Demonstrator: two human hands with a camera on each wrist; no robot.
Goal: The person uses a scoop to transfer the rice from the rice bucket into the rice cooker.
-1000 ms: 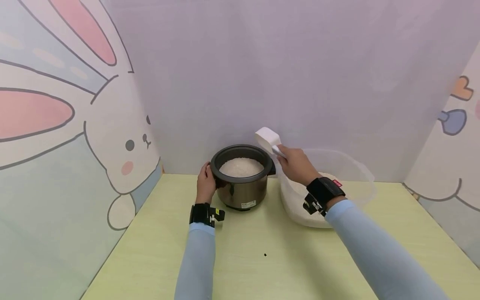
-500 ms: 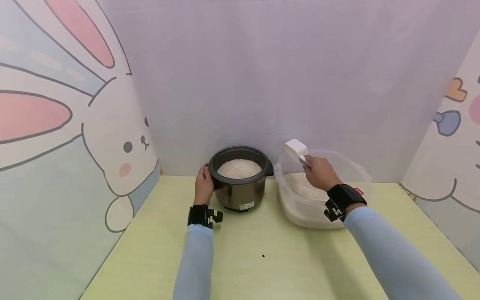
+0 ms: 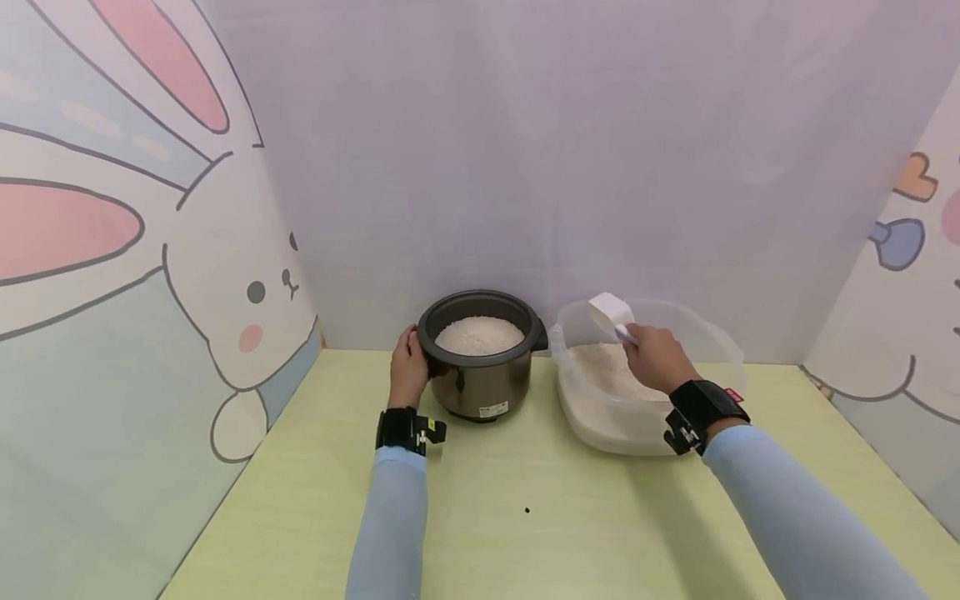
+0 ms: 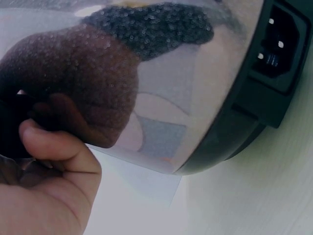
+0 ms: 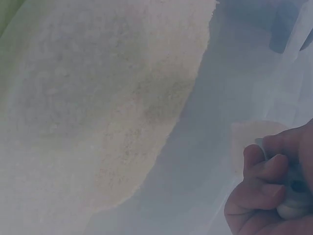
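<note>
In the head view, my left hand (image 3: pixel 408 371) grips the left side handle of a dark rice cooker (image 3: pixel 468 387). Its thumb and curled fingers (image 4: pixel 61 152) close on that black handle in the left wrist view. White rice (image 3: pixel 480 336) lies inside the lidless cooker. To the right, my right hand (image 3: pixel 660 358) holds a white measuring scoop (image 3: pixel 611 310) by its handle, above a translucent plastic tub (image 3: pixel 723 343). Rice (image 3: pixel 600 367) fills part of this tub. The inside of the scoop cannot be seen clearly. In the right wrist view, curled fingers (image 5: pixel 259 196) wrap the scoop's handle.
A pale yellow-green table (image 3: pixel 480 533) bears the cooker and tub. A small dark speck (image 3: pixel 527 510) lies near its front. A lilac curtain (image 3: pixel 480 167) stands close behind, with printed panels left and right. The cooker's power socket (image 4: pixel 279 49) faces outward.
My right hand has carried the scoop from beside the cooker's rim rightward and down over the tub. My left hand has stayed on the cooker's handle.
</note>
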